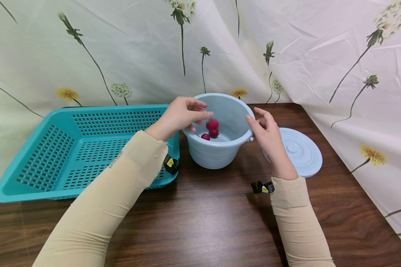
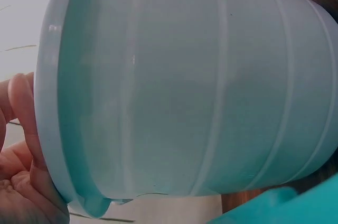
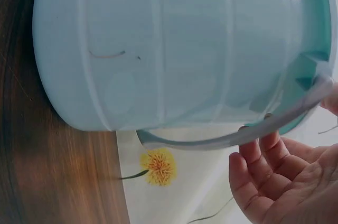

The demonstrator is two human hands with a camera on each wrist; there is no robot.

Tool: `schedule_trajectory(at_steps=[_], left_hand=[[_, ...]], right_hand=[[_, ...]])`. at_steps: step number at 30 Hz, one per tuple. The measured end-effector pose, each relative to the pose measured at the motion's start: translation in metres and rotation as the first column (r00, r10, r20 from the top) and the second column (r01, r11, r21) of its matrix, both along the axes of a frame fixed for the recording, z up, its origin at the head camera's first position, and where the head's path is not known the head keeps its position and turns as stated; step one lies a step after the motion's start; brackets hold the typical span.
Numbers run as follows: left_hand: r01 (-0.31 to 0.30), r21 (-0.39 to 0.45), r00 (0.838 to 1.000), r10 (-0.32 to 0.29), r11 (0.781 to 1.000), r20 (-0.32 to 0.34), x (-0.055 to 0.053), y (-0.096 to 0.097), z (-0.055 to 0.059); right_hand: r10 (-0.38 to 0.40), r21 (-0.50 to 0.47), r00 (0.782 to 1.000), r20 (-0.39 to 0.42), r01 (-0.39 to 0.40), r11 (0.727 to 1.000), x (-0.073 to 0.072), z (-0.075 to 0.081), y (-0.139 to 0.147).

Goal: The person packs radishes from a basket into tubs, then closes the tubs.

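Observation:
A light blue bucket stands upright on the table, with several small round red fruits inside. My left hand hangs over its left rim, fingers loosely bent and apart. Just below those fingertips is a blurred red fruit, seemingly free of the hand. In the left wrist view, part of the left hand shows beside the rim. At the opposite side, my right hand has its thumb on the rim. The right wrist view shows its curled fingertips at the bucket's handle, partly behind it.
Left of the bucket sits a teal perforated basket, close to its side. A round light blue lid lies flat on the right, partly behind my right forearm. A dandelion-print cloth hangs behind the dark wood table.

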State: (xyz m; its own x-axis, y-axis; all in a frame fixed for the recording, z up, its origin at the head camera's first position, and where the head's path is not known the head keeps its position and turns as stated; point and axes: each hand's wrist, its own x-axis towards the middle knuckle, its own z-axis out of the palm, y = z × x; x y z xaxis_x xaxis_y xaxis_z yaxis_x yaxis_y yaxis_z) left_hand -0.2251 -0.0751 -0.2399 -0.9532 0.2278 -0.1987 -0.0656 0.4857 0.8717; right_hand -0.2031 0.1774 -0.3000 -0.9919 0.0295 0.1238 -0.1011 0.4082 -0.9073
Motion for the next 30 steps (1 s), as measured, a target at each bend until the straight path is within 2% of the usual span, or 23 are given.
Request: schedule_trajectory(at_steps=[4, 10, 16, 22, 26, 28, 30], left_hand=[[0.010, 0.013, 1.000, -0.010, 1.000, -0.001, 0.001, -0.001, -0.001], [-0.020, 0.108, 0.999, 0.022, 0.994, -0.023, 0.011, -0.001, 0.001], [-0.044, 0.110, 0.993, 0.056, 0.993, -0.105, 0.026, 0.004, -0.002], [-0.107, 0.169, 0.971, 0.139, 0.980, -0.194, 0.040, 0.006, -0.008], [-0.166, 0.265, 0.945, 0.230, 0.950, -0.233, 0.047, 0.008, -0.014], [-0.196, 0.338, 0.926, 0.287, 0.921, -0.244, 0.049, 0.010, -0.017], [-0.227, 0.414, 0.901, 0.352, 0.881, -0.254, 0.052, 0.011, -0.019]], right_hand=[[-0.007, 0.037, 1.000, -0.011, 0.008, 0.999, -0.002, -0.001, 0.004], [0.014, 0.063, 1.000, -0.003, -0.014, 0.998, -0.002, -0.002, 0.007], [-0.009, 0.040, 1.000, -0.005, 0.009, 0.999, 0.000, 0.000, 0.012], [-0.029, 0.004, 0.999, -0.019, 0.029, 1.000, -0.002, 0.001, 0.018], [-0.060, 0.008, 0.998, -0.025, 0.060, 0.998, -0.003, 0.000, 0.025], [-0.082, 0.014, 0.996, -0.025, 0.082, 0.997, -0.004, 0.000, 0.028], [-0.103, 0.016, 0.994, -0.031, 0.103, 0.995, -0.004, 0.001, 0.031]])
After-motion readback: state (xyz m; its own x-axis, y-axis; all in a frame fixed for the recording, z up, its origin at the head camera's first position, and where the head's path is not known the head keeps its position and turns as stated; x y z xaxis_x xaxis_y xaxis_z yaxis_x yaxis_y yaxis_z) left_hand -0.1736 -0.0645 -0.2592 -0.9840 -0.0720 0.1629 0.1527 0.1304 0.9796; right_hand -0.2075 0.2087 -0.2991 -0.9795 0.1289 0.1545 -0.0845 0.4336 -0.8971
